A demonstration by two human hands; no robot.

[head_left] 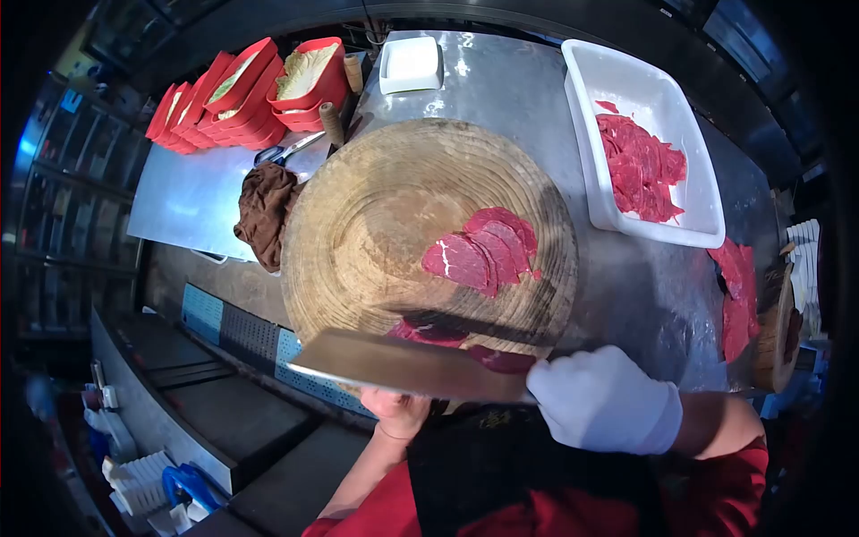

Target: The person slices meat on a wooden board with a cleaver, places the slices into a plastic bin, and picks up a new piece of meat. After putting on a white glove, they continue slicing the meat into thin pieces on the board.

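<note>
My right hand (pixel 604 400), in a white glove, is closed round the handle end of a broad cleaver (pixel 412 365). The blade spans the near edge of a round wooden chopping block (pixel 358 197). My bare left hand (pixel 394 410) is just below the blade, which hides its fingers. A piece of raw red meat (pixel 429 332) shows past the blade's far edge. Darker meat (pixel 503 360) appears beside the blade near my right hand. Farther back on the block lie several overlapping meat slices (pixel 483 255).
A white tub (pixel 586 161) of sliced meat stands at the back right, with more meat (pixel 738 300) near it. Red baskets (pixel 309 76) with leaves are at the back left. A brown cloth (pixel 264 210), scissors (pixel 295 149) and a small white container (pixel 411 65) surround the block.
</note>
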